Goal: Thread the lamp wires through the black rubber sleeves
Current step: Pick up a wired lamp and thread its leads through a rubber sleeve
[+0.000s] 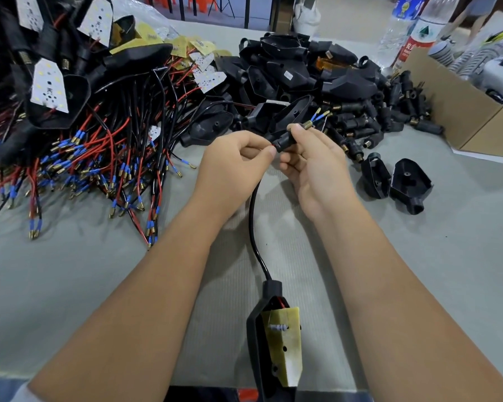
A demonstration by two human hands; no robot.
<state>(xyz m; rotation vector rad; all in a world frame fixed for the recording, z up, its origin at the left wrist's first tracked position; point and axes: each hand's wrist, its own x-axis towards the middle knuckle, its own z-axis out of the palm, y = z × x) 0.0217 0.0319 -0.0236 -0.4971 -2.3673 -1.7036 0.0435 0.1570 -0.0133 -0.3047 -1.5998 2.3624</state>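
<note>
My right hand (311, 166) grips a black rubber sleeve (282, 140) above the middle of the table. Two wire ends with blue and brass tips (321, 116) stick out past a small spring at the sleeve's far end. My left hand (233, 161) pinches the lamp's wires (254, 216) right where they enter the sleeve's near end. The black and red wires hang down in a curve to a black lamp housing (269, 332) with a yellow circuit board, lying near the table's front edge between my forearms.
A big heap of wired lamps with red and black leads (79, 126) fills the left. Black housings (296, 74) and loose sleeves (389, 111) pile up behind my hands. Two housings (395, 178) lie to the right. A cardboard box (462, 108) and bottles (413, 27) stand at back right.
</note>
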